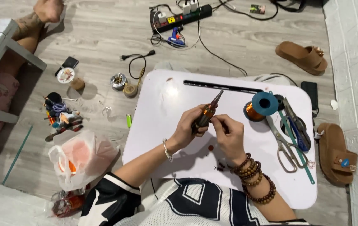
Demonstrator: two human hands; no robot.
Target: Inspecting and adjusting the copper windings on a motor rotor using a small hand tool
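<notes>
My left hand (188, 127) grips a small motor rotor (207, 113) with copper windings and a metal shaft pointing up and right, held over a white lap table (162, 138). Touching the rotor's lower end is my right hand (230, 136), its fingers pinched together there; whether they pinch a thin wire I cannot tell. A spool of copper wire (259, 106) with a blue flange stands on the table just right of my hands. Wooden bead bracelets circle my right wrist, a silver bangle my left.
Scissors (285, 144), blue-handled pliers (298, 125) and a green ruler lie at the table's right. On the floor: a power strip (181, 16) with cables, brown slippers (302, 56), a plastic bag (80, 157), small tools (62, 117), a green lighter (128, 121). Another person's leg is at top left.
</notes>
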